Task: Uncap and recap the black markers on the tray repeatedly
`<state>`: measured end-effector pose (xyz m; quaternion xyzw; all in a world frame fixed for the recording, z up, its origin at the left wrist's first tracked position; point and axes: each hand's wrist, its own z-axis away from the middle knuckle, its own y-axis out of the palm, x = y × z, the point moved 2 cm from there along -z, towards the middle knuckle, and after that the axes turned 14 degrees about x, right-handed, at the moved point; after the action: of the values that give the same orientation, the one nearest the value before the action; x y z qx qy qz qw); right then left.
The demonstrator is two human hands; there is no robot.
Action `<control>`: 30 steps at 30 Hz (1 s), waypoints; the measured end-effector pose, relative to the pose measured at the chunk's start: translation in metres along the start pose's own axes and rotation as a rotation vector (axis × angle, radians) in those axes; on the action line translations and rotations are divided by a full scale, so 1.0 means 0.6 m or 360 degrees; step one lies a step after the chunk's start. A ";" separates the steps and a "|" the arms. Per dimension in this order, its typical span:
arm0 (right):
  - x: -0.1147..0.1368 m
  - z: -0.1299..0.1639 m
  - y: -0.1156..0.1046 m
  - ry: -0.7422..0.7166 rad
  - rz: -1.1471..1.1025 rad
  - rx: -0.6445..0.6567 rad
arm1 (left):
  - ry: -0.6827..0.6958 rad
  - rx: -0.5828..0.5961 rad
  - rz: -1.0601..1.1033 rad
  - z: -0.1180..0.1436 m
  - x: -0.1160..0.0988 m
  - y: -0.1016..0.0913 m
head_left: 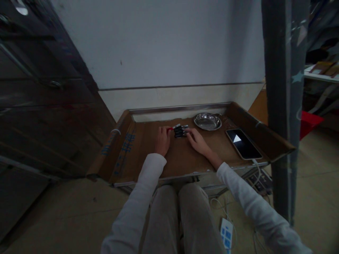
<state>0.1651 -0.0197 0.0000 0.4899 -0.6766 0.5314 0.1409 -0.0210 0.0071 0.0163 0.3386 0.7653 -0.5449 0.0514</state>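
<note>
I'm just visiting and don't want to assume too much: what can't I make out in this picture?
All in the head view:
Red piece: one end is hidden by the left hand.
Black pieces: too small and dim to identify or count.
Right hand: too small to tell whether it grips anything.
Blue lettering on the cardboard: too blurred to read.
White table: cut off by the right edge.

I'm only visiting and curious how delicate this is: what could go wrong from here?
The small black pieces lie bunched between the left grip and the right grip, so a careless nudge might scatter them. The phone has a white cable hanging past the near edge of the cardboard; a snag could drag it off.
</note>
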 end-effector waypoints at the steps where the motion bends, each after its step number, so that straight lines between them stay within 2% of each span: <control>1: -0.005 -0.002 -0.001 0.0070 -0.0245 -0.0077 | 0.0169 0.0056 0.0068 0.001 -0.008 0.001; 4: -0.014 -0.006 0.000 0.0303 -0.0957 -0.0093 | 0.0500 0.0206 0.0150 0.007 -0.028 0.003; 6: -0.013 -0.008 0.003 0.0363 -0.1283 0.0018 | 0.0583 0.0247 0.0192 0.011 -0.034 0.003; 8: -0.010 -0.007 0.005 0.0372 -0.1452 0.0100 | 0.0596 0.0223 0.0290 0.013 -0.035 0.002; 12: -0.006 -0.002 0.006 0.0397 -0.1676 0.0216 | 0.0579 0.0087 0.0477 0.015 -0.033 0.001; 17: -0.009 0.000 0.005 0.0452 -0.1930 0.0358 | 0.0640 -0.0078 0.0492 0.016 -0.039 -0.001; 22: -0.015 -0.002 0.001 0.0464 -0.2062 0.0351 | 0.0654 -0.0127 0.0344 0.019 -0.048 -0.013; 26: -0.013 0.000 0.001 0.0475 -0.2056 0.0368 | 0.0682 -0.0167 0.0161 0.024 -0.053 -0.020; 30: -0.008 0.000 0.001 0.0445 -0.2057 0.0364 | 0.0708 -0.0184 0.0122 0.025 -0.055 -0.021</control>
<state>0.1670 -0.0170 -0.0039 0.7350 -0.1621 0.4668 0.4643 -0.0073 -0.0234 0.0348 0.4757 0.7743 -0.4099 -0.0785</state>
